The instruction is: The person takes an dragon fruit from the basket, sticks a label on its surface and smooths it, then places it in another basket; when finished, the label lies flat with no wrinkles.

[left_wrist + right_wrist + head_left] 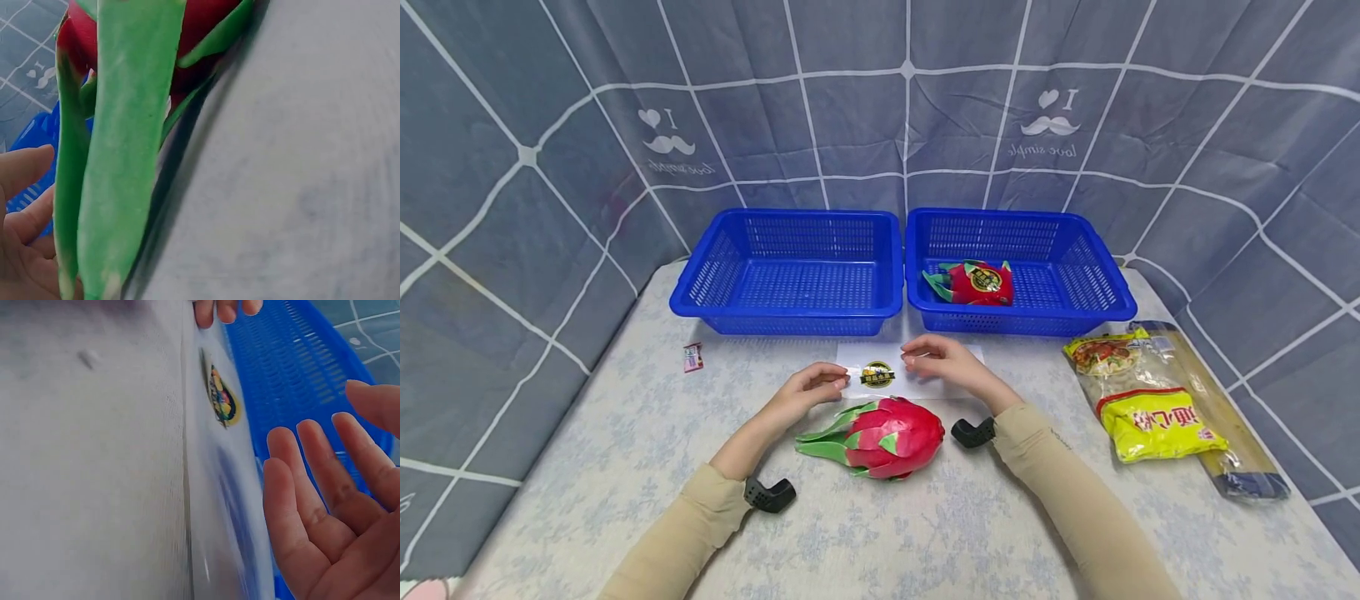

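A white sheet point(917, 387) with a round black-and-gold label point(877, 374) lies on the table. My left hand point(814, 388) is at the sheet's left end, fingers loosely bent and fingertips close to the label. Over the sheet's right half hovers my right hand point(946, 362), its fingers relaxed and apart in the right wrist view, with nothing between them. Just in front of both hands rests a red dragon fruit point(901, 437), its long green leaves point(125, 144) pointing left and filling much of the left wrist view.
Two blue baskets stand behind the sheet. The left basket point(786, 325) holds nothing visible; in the right basket point(1022, 321) lies a labelled dragon fruit point(976, 283). A small pink packet point(692, 357) lies left. At right, a yellow food bag point(1150, 400) overlaps a long clear-wrapped package point(1240, 433).
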`<state>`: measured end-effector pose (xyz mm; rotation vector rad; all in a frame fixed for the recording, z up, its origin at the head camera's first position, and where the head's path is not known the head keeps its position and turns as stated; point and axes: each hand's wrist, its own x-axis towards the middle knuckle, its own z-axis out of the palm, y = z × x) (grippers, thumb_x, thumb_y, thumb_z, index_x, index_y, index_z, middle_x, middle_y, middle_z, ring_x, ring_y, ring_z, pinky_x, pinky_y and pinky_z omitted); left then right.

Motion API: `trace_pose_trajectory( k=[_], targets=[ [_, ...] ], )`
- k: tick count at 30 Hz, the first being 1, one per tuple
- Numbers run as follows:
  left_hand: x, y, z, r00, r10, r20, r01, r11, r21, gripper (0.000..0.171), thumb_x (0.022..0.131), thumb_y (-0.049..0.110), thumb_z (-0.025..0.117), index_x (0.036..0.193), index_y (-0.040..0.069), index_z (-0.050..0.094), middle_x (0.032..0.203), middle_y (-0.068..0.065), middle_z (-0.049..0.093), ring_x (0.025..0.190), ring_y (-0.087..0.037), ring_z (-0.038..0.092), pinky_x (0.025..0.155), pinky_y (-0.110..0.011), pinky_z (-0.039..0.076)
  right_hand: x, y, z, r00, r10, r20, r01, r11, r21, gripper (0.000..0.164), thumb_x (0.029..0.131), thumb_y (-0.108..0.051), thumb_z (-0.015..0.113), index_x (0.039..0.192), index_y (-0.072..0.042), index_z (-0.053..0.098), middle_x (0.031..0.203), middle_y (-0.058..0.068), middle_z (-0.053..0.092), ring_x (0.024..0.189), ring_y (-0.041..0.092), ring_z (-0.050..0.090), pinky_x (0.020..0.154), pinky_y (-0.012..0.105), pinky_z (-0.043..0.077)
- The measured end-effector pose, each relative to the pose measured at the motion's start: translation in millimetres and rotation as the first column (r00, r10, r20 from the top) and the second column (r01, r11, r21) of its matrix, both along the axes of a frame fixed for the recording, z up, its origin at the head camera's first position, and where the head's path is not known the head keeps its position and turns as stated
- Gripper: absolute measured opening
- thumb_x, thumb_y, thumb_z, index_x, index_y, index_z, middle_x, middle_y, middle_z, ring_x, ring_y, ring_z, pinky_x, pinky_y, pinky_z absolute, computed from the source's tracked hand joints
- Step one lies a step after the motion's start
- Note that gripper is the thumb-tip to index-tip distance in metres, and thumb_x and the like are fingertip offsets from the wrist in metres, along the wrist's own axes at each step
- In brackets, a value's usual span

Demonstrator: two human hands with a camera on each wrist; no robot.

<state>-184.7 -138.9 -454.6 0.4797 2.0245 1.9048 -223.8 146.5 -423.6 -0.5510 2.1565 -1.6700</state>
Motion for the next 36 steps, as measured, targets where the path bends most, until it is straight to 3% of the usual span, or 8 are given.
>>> trace_pose_trajectory(
  k=[8, 15, 25, 30, 36],
  targets=[
    [-0.4, 0, 0.5, 1.0, -0.003, -0.017, 0.003, 1.0, -0.001, 0.037, 0.093, 0.008, 0.056, 0.123, -0.012, 0.048, 0.122, -0.03, 0.052, 0.115, -0.039, 0.051, 0.092, -0.033, 0.046, -21.7, -20, -8.9, 0.999, 0.043, -0.009, -0.042, 0.994, 0.102, 0.037, 0.088, -0.013, 0.063, 0.121, 0.003, 0.058, 0.112, 0.017, 0.063, 0.091, 0.022, 0.063, 0.075, 0.036, 0.054],
    [0.7, 2, -0.5, 1.0, 0.004, -0.015, -0.004, 1.0, -0.023, 0.037, 0.093, 0.009, 0.057, 0.123, -0.011, 0.049, 0.122, -0.028, 0.053, 0.113, -0.036, 0.052, 0.092, -0.03, 0.046, -29.4, -27, -18.0, 0.996, 0.082, -0.038, -0.073, 0.979, 0.189, 0.03, 0.086, -0.01, 0.065, 0.114, 0.001, 0.063, 0.102, 0.011, 0.068, 0.08, 0.014, 0.061, 0.065, 0.029, 0.051],
    [1.4, 5, 0.1, 1.0, -0.005, -0.023, 0.005, 1.0, -0.011, 0.035, 0.094, 0.008, 0.056, 0.122, -0.012, 0.05, 0.122, -0.03, 0.052, 0.114, -0.041, 0.05, 0.091, -0.03, 0.047, -30.0, -30, -20.9, 0.991, 0.063, -0.114, -0.035, 0.971, 0.238, 0.022, 0.08, -0.003, 0.07, 0.102, 0.001, 0.067, 0.09, 0.009, 0.068, 0.063, 0.012, 0.054, 0.055, 0.025, 0.046],
    [1.7, 5, 0.6, 0.999, 0.005, -0.034, -0.005, 1.0, -0.012, 0.034, 0.093, 0.008, 0.057, 0.12, -0.012, 0.051, 0.121, -0.03, 0.053, 0.111, -0.037, 0.053, 0.09, -0.03, 0.047, -26.0, -25, -18.1, 0.988, 0.022, -0.15, 0.013, 0.974, 0.226, 0.016, 0.083, -0.005, 0.068, 0.098, 0.0, 0.068, 0.083, 0.005, 0.065, 0.067, 0.014, 0.056, 0.057, 0.027, 0.049],
    [4.3, 6, 2.9, 0.994, 0.105, -0.028, -0.104, 0.994, 0.046, 0.031, 0.091, 0.005, 0.058, 0.116, -0.014, 0.053, 0.115, -0.029, 0.057, 0.103, -0.027, 0.058, 0.087, -0.035, 0.05, -9.0, -7, -0.5, 0.978, -0.034, -0.203, 0.071, 0.982, 0.175, 0.016, 0.084, -0.01, 0.068, 0.098, -0.002, 0.068, 0.088, 0.005, 0.067, 0.08, 0.021, 0.061, 0.069, 0.03, 0.049]
  ],
)
